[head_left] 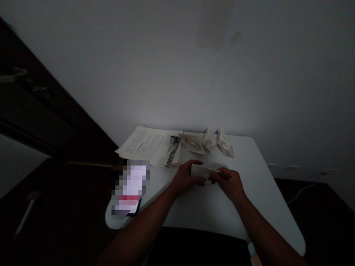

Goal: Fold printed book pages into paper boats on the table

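Note:
Between my hands is a small folded piece of printed paper (203,171), held above the white table. My left hand (187,176) grips its left side, with the thumb along the lower edge. The fingers of my right hand (227,180) pinch its right end. Just beyond my hands lie folded paper boats: a wide, flatter one (192,143), a second with a raised peak (209,142) and a third (225,144) farthest right. The far sides of the folded paper are hidden by my fingers.
Printed sheets (146,144) lie in a stack at the back left of the white table (266,207). A lit phone (134,188), blurred out, rests near the left edge. A wall stands right behind the table, and a dark door (41,92) is at the left.

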Available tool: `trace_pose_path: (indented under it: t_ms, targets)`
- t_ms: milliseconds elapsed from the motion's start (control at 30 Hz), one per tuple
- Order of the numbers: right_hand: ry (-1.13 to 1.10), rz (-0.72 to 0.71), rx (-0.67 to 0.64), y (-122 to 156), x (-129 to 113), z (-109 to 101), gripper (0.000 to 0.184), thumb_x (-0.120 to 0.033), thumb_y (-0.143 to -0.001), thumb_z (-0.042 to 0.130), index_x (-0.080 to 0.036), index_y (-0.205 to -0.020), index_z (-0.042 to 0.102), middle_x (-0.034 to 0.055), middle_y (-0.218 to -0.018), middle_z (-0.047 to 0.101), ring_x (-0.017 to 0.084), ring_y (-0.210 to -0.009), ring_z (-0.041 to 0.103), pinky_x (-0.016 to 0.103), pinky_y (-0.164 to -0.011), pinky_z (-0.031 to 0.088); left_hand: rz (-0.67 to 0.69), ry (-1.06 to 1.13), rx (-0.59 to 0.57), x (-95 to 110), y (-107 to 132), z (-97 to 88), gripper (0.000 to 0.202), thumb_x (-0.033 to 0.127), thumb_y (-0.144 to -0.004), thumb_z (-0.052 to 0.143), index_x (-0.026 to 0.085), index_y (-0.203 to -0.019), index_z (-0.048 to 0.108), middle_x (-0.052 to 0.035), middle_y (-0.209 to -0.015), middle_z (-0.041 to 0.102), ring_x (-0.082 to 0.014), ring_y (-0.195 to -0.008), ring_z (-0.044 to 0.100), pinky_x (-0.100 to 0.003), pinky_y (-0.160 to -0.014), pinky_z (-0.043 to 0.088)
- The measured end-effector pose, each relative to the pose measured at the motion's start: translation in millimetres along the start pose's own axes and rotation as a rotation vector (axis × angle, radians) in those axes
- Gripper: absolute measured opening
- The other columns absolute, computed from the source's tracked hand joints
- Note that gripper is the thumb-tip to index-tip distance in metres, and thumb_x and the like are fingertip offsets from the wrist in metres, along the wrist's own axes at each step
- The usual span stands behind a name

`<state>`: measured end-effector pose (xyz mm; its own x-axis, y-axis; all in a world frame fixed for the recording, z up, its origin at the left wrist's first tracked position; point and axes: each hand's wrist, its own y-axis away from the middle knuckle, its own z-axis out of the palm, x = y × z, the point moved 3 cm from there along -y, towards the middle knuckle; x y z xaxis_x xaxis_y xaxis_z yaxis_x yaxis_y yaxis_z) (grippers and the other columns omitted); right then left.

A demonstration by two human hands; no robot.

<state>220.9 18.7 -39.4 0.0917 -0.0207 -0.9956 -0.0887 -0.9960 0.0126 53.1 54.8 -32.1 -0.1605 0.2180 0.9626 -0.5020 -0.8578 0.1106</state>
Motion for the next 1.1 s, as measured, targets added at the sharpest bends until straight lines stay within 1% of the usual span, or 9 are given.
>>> trace_pose_path:
  t_ms: [67, 133, 200, 267, 367, 567, 767, 967, 1100]
  targets:
    - [0.019, 0.007, 0.003, -0.2, -1.6, 0.9, 0.023, -0.039, -0.065, 0.072, -0.017, -0.061, 0.065, 0.0018, -0.052, 0.064, 0.013, -0.047, 0.056, 0.024, -0.047, 0.044, 0.009, -0.044, 0.038, 1.0, 0.0, -0.1, 0.055, 0.019, -0.053, 0.079, 0.011, -0.102, 0.055, -0.0036, -0.075, 0.065, -0.0143, -0.058, 0.062, -0.028, -0.055, 0.053]
    - [0.045, 0.001, -0.015, -0.3, -3.1, 2.3, 0.024, -0.039, -0.064, 0.072, -0.017, -0.061, 0.065, 0.002, -0.053, 0.064, 0.014, -0.048, 0.057, 0.024, -0.047, 0.045, 0.02, -0.103, 0.06, 2.6, 0.6, 0.3, 0.046, 0.02, -0.052, 0.08, 0.01, -0.092, 0.059, -0.0026, -0.072, 0.065, -0.0135, -0.058, 0.061, -0.025, -0.054, 0.051]
    - [0.062, -0.014, -0.043, -0.2, -3.7, 3.4, 0.023, -0.039, -0.065, 0.071, -0.017, -0.06, 0.065, 0.0015, -0.053, 0.064, 0.014, -0.049, 0.057, 0.023, -0.047, 0.044, 0.023, -0.153, 0.052, 3.9, 1.7, 1.6, 0.035, 0.024, -0.055, 0.079, 0.009, -0.082, 0.062, -0.0026, -0.067, 0.066, -0.0128, -0.057, 0.061, -0.022, -0.053, 0.049]
    - [0.064, -0.026, -0.064, 0.0, -3.0, 3.6, 0.022, -0.038, -0.066, 0.071, -0.018, -0.06, 0.064, 0.0006, -0.053, 0.063, 0.013, -0.05, 0.057, 0.023, -0.047, 0.044, 0.013, -0.173, 0.025, 4.2, 3.0, 3.3, 0.028, 0.03, -0.061, 0.075, 0.009, -0.077, 0.065, -0.0035, -0.065, 0.067, -0.0127, -0.057, 0.061, -0.021, -0.054, 0.048]
    - [0.044, -0.04, -0.094, 0.2, -0.5, 2.9, 0.02, -0.037, -0.069, 0.069, -0.018, -0.063, 0.065, 0.0, -0.054, 0.063, 0.013, -0.05, 0.057, 0.022, -0.049, 0.044, 0.001, -0.136, 0.004, 3.9, 4.2, 4.8, 0.03, 0.036, -0.066, 0.072, 0.009, -0.077, 0.067, -0.0054, -0.066, 0.069, -0.0135, -0.056, 0.062, -0.023, -0.055, 0.049]
    - [-0.011, -0.087, -0.145, 0.9, -0.4, 3.0, 0.025, -0.038, -0.078, 0.061, -0.017, -0.066, 0.067, 0.002, -0.06, 0.064, 0.014, -0.055, 0.057, 0.025, -0.055, 0.045, -0.037, -0.033, -0.012, 2.1, 3.3, 3.9, 0.032, 0.037, -0.061, 0.075, 0.009, -0.073, 0.067, -0.0074, -0.068, 0.07, -0.0144, -0.054, 0.063, -0.024, -0.053, 0.051]
    - [-0.027, -0.085, -0.161, 3.0, -7.6, 5.0, 0.036, -0.044, -0.081, 0.055, -0.018, -0.057, 0.064, 0.0039, -0.061, 0.064, 0.016, -0.058, 0.057, 0.028, -0.061, 0.046, -0.031, -0.025, -0.027, 2.3, 2.7, 2.7, 0.034, 0.038, -0.06, 0.076, 0.007, -0.073, 0.067, -0.0084, -0.066, 0.069, -0.0143, -0.052, 0.062, -0.024, -0.051, 0.05]
    - [-0.037, -0.101, -0.163, 3.2, -3.2, 5.9, 0.039, -0.046, -0.083, 0.051, -0.017, -0.06, 0.064, 0.0058, -0.065, 0.066, 0.018, -0.063, 0.059, 0.031, -0.066, 0.045, -0.016, -0.004, -0.06, 0.8, 2.5, 1.9, 0.036, 0.038, -0.063, 0.074, 0.006, -0.08, 0.068, -0.0113, -0.073, 0.069, -0.0178, -0.059, 0.064, -0.028, -0.055, 0.051]
    - [-0.068, -0.117, -0.173, 3.5, -2.3, 6.0, 0.042, -0.046, -0.085, 0.048, -0.017, -0.059, 0.063, 0.0056, -0.065, 0.066, 0.018, -0.066, 0.06, 0.031, -0.069, 0.045, -0.031, -0.006, -0.028, 1.1, 2.1, 1.3, 0.034, 0.036, -0.061, 0.075, 0.006, -0.074, 0.068, -0.0085, -0.064, 0.067, -0.0153, -0.052, 0.061, -0.026, -0.051, 0.05]
